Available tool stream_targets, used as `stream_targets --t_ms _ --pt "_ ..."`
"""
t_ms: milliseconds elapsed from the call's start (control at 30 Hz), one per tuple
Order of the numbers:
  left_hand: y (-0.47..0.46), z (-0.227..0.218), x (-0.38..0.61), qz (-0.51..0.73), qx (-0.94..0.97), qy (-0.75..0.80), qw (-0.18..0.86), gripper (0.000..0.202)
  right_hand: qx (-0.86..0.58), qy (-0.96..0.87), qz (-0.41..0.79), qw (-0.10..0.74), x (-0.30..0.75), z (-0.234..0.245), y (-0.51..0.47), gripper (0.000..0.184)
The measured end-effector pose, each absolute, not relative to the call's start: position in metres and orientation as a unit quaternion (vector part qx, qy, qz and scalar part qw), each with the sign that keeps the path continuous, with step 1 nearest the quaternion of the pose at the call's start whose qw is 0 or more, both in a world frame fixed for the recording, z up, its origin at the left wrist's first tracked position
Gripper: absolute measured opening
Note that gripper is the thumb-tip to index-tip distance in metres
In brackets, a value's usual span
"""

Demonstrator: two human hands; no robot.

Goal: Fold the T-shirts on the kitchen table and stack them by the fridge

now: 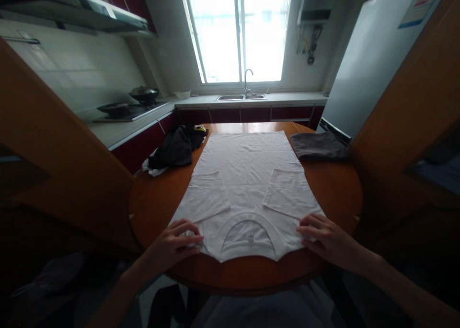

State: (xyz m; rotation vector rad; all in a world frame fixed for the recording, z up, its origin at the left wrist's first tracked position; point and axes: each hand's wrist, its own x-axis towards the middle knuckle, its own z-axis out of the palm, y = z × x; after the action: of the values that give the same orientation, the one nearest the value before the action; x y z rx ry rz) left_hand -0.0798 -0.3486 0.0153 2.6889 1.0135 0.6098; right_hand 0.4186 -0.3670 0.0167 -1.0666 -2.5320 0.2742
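Observation:
A white T-shirt lies spread flat, its neckline nearest me and its hem at the far side. Both short sleeves are folded inward over the body. My left hand pinches the near left shoulder edge of the shirt, fingers curled. At the near right shoulder, my right hand has its fingers bent and closed on the fabric. Part of each fingertip is hidden by the cloth or the other fingers.
The shirt rests on a round wooden table. A heap of dark and white clothes sits at the far left, and a folded dark grey cloth at the far right. Beyond are a counter with a sink, a stove and a fridge.

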Motion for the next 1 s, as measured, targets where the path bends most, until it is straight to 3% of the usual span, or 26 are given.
stream_targets --t_ms 267,367,467,567,800,1000 --pt "-0.355 0.028 -0.069 0.176 0.938 0.295 0.040 0.018 -0.362 -0.914 0.056 0.175 0.426 0.016 -0.372 0.024" --pt "-0.362 0.028 -0.067 0.153 0.940 0.304 -0.022 0.038 -0.350 -0.919 0.004 0.182 0.429 0.010 -0.372 0.031" --pt "-0.368 0.027 -0.070 0.115 0.926 0.352 -0.073 0.064 -0.369 -0.909 -0.044 0.189 0.436 0.003 -0.372 0.051" --pt "-0.365 0.024 -0.084 0.103 0.902 0.406 -0.103 0.074 -0.407 -0.886 -0.080 0.207 0.448 -0.003 -0.372 0.058" --pt "-0.345 0.008 -0.128 0.220 0.865 0.448 -0.052 0.037 -0.417 -0.856 -0.082 0.296 0.473 -0.017 -0.371 0.024" --pt "-0.352 0.012 -0.129 0.256 0.877 0.403 0.044 0.026 -0.408 -0.843 -0.049 0.348 0.475 -0.021 -0.372 0.019"
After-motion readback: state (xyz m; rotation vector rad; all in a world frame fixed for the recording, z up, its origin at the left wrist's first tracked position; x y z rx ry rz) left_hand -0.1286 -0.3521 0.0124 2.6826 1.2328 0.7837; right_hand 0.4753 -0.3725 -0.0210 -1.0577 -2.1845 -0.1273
